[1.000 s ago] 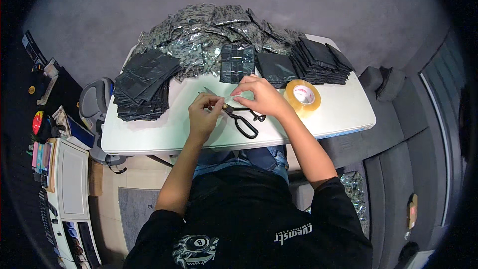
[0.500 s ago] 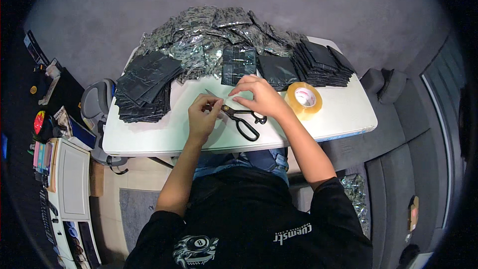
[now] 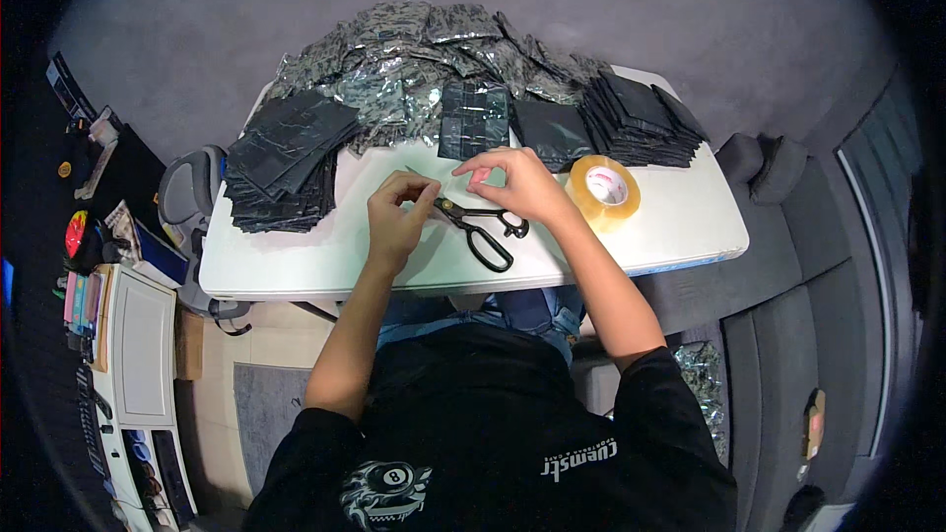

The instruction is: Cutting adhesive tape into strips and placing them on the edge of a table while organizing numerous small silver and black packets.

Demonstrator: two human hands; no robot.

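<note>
My left hand (image 3: 396,224) is closed in a pinch over the table, just left of the black-handled scissors (image 3: 483,236). The scissors lie with their handles toward me, and their blade tip shows above my left fingers. My right hand (image 3: 519,184) hovers to the upper right of the pivot, fingers bent and thumb drawn in toward them. Whatever either hand pinches is too small or clear to make out. Beyond my right hand lies a flat black packet with shiny clear strips across it (image 3: 474,121). A roll of clear yellowish tape (image 3: 580,199) rests right of my right wrist.
Stacks of flat black packets stand at the table's left (image 3: 286,167) and right (image 3: 641,118). A heap of shiny dark patterned packets (image 3: 394,64) covers the far edge. A grey chair (image 3: 189,192) is left of the white table (image 3: 266,271); a grey sofa (image 3: 778,335) is right.
My right fingers and thumb have drawn closer together. My left hand has shifted slightly left. The scissors, tape roll and packets remain in place.
</note>
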